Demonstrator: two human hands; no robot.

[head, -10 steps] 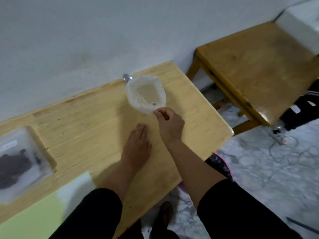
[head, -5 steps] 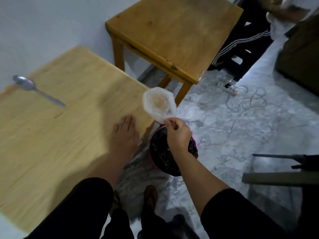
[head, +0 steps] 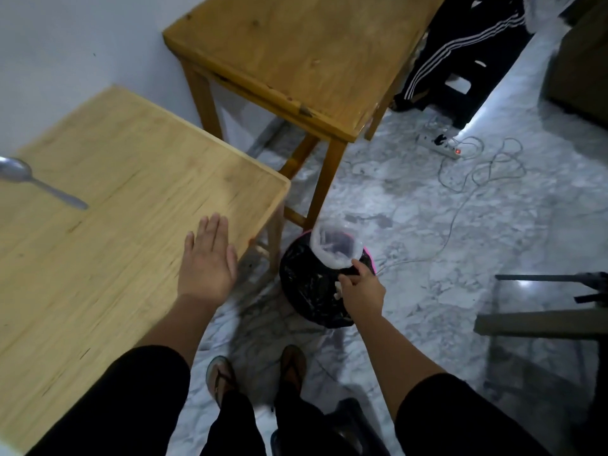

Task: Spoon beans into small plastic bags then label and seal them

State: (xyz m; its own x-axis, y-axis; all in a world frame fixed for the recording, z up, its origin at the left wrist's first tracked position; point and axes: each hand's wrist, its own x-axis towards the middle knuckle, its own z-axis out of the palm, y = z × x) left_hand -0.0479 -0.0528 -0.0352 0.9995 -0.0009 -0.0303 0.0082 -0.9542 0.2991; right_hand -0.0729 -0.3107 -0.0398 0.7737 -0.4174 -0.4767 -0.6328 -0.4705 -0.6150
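Item: small clear plastic bag [head: 335,246], mouth open, held over a bin lined with black plastic [head: 312,291], pink rim showing at the bin's right side. Contents of the bag cannot be made out.

Right hand [head: 362,291]: fingers curled, pinching the near lip of the bag; forearm reaches out over the floor, clear of the table edge.

Left hand [head: 207,258]: flat, fingers straight and together, palm down on the light wooden table [head: 98,258] near its right edge, holding nothing.

Spoon [head: 36,182]: metal, lying on the table at the far left, bowl cut by the picture's edge, handle pointing toward the table's middle; well apart from both hands.

Table edges: the light table's right corner stands just left of the bin; one leg drops beside the bin. A darker wooden table [head: 312,60] stands behind, its near legs just beyond the bin, a narrow gap between the two tables along the white wall.

Floor [head: 427,225]: grey marbled tile, open to the right of the bin. A white power strip [head: 441,146] with a red light lies farther back, thin cables looping across the tile toward the bin.

Feet in sandals [head: 256,373]: on the floor between table and bin, near side.

Right margin: dark metal bars and a grey flat rail [head: 543,324], partly cut off.

Far back: dark garment with white stripes [head: 460,54], beside the darker table.
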